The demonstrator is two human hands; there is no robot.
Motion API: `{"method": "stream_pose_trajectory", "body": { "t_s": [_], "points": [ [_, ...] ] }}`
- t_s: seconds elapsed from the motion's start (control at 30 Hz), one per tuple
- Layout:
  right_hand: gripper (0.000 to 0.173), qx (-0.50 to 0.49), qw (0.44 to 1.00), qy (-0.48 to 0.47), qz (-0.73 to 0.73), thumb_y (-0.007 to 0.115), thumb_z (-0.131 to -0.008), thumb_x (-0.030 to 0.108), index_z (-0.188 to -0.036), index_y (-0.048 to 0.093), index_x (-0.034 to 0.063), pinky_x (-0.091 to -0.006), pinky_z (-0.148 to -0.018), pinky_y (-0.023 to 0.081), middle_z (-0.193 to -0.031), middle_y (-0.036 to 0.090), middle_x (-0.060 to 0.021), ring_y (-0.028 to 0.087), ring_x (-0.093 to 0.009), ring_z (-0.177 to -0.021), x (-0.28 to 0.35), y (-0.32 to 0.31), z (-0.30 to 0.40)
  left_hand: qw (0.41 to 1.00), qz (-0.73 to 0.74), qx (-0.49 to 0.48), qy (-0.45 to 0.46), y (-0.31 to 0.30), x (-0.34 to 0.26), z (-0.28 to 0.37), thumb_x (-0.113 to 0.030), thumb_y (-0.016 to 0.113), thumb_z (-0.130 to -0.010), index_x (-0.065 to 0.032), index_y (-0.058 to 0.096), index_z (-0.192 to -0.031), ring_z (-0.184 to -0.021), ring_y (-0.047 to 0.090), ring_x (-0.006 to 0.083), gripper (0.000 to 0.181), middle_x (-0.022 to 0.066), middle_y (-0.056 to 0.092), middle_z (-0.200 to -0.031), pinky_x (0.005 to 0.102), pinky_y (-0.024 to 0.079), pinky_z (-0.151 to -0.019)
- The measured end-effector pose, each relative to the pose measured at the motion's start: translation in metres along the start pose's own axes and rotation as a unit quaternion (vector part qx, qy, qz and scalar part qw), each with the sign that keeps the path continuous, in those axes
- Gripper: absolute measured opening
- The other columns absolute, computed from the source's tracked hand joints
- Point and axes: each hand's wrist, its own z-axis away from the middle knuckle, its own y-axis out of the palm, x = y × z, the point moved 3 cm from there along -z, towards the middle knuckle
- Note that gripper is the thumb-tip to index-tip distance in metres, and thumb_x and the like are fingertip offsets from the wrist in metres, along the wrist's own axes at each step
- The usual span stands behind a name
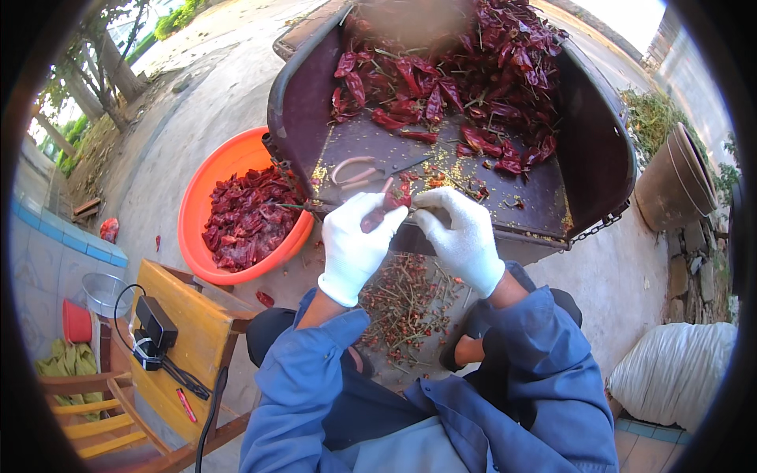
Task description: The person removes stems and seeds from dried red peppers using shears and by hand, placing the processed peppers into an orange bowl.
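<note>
My left hand [352, 242], in a white knit glove, pinches a dried red chili pepper [397, 198] between thumb and fingers. Close against its stem end, the thumb and forefinger of my gloved right hand [464, 236] come together on the stem, which the fingertips mostly hide. Both hands are over the front edge of a dark metal cart bed [591, 136]. Just beyond them, scissors [358, 177] with pinkish handles lie on the bed among pale seeds. A large heap of dried chili peppers [437, 77] fills the back of the bed.
Left of the cart stands an orange basin [195, 207] holding red pepper pieces [251, 216]. Cut stems [408, 301] litter the ground between my feet. A wooden chair [183, 325] with a black device and cable is at left. At right are a brown bucket [674, 177] and a white sack [674, 372].
</note>
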Motion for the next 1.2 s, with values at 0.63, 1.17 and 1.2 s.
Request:
{"method": "stream_pose_trajectory", "body": {
  "t_s": [0.63,1.17,1.2],
  "points": [
    [0.012,0.11,0.967,-0.05,0.226,0.067,-0.089,0.021,-0.085,0.07,0.0099,-0.0422,-0.063,0.053,-0.076,0.065,-0.0118,0.067,-0.033,-0.07,0.0,0.002,-0.001,0.938,-0.286,0.101,0.17,0.005,-0.006,0.013,-0.017,0.081,-0.076,-0.0145,0.074,-0.104,-0.073,0.064,0.0237,0.029,0.0038,0.061,-0.081,0.0346,0.05,-0.063],
    [0.012,0.119,0.979,-0.024,0.164,0.064,-0.093,0.018,-0.088,0.069,0.0072,-0.0424,-0.065,0.053,-0.076,0.063,-0.0157,0.066,-0.037,-0.071,0.005,0.001,0.002,0.94,-0.265,0.094,0.194,0.004,-0.009,0.014,-0.008,0.082,-0.074,-0.0096,0.076,-0.098,-0.069,0.066,0.0236,0.024,0.0057,0.064,-0.079,0.0338,0.05,-0.059],
    [0.011,0.131,0.979,-0.007,0.159,0.064,-0.093,0.015,-0.09,0.07,0.0056,-0.0418,-0.066,0.053,-0.078,0.063,-0.0173,0.066,-0.039,-0.072,0.004,0.001,0.001,0.94,-0.261,0.095,0.198,0.005,-0.008,0.015,-0.008,0.082,-0.075,-0.009,0.076,-0.097,-0.068,0.065,0.0233,0.024,0.0058,0.065,-0.08,0.0333,0.05,-0.059]
  ]
}}
